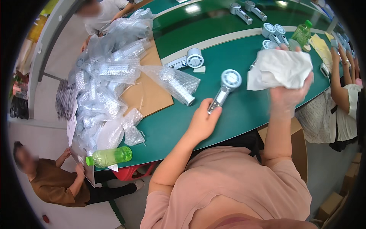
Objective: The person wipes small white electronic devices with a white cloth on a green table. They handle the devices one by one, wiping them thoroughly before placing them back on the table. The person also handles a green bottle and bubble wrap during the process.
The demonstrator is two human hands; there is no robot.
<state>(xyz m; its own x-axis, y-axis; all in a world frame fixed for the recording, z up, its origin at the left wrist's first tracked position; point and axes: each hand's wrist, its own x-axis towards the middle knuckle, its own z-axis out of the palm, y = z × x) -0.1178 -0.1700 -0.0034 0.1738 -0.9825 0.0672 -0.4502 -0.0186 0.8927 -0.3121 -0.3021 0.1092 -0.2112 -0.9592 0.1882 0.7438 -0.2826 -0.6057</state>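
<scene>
My left hand [204, 121] grips a small grey handheld fan [231, 79] by its handle, with the round head pointing away from me. In my right hand [288, 94] is a white cloth [281, 68], bunched and raised to the right of that fan; the hand is slightly blurred. Part of the table and some grey fans behind the cloth are hidden by it. Beyond my left hand another grey fan [194, 58] lies on its side, close to a small white block [199, 70]. A bubble-wrapped piece [179, 87] rests left of my left hand.
Bubble-wrapped items [110, 70] are heaped on cardboard [156, 89] at the left. Green bottles stand or lie at the near left [112, 156] and far right [302, 34]. More fans [241, 14] sit on the green belt [213, 24]. Co-workers are at both sides.
</scene>
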